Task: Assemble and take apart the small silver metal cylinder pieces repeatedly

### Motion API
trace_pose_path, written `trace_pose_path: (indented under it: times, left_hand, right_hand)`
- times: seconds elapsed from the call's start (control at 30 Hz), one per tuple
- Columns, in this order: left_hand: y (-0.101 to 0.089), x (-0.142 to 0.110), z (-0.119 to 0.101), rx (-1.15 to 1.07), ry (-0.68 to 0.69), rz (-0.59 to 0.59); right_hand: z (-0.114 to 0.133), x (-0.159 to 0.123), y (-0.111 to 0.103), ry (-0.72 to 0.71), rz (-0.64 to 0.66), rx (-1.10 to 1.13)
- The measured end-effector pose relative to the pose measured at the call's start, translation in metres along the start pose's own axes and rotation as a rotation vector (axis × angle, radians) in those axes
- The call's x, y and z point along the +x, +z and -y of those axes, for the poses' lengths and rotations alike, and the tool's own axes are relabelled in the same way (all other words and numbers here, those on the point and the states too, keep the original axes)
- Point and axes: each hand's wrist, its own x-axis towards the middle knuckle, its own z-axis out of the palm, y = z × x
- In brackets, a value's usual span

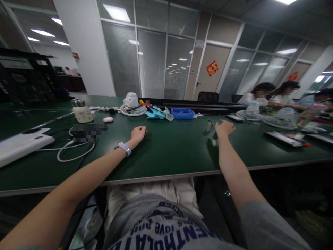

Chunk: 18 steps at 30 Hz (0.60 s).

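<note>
My left hand (138, 134), with a watch on the wrist, rests on the green table. Its fingers are curled in, and I see nothing in them. On the other side, my right hand (225, 127) is held just over the tabletop with thumb and fingers apart. Close to its left stands a small silver metal cylinder (209, 125) with a thin piece sticking up from its top. A gap shows between the cylinder and the hand. The cylinder is too small to tell its kind.
A blue basket (182, 113), light-blue pieces (157, 113) and a white fan (132, 104) stand at the back. Left are a cream jar (82, 113), a pink round item (108, 119), cables (75, 152) and a white device (24, 144). People sit at the right.
</note>
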Motion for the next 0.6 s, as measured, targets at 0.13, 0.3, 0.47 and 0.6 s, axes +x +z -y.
trace_pose_path:
  times: [0.13,0.3,0.47,0.6]
  left_hand:
    - [0.001,0.002,0.002,0.017,0.0,0.009]
    - [0.001,0.002,0.003,0.019,-0.002,0.019]
    - [0.001,0.0,0.001,0.033,0.01,0.027]
    - [0.001,-0.003,-0.001,0.035,0.062,0.036]
  right_hand:
    - [0.011,-0.01,0.019,-0.13,-0.013,-0.178]
    - [0.009,-0.013,0.034,-0.126,0.042,-0.263]
    - [0.025,-0.02,0.029,-0.208,0.001,-0.093]
    - [0.083,-0.061,0.021,-0.47,0.067,0.172]
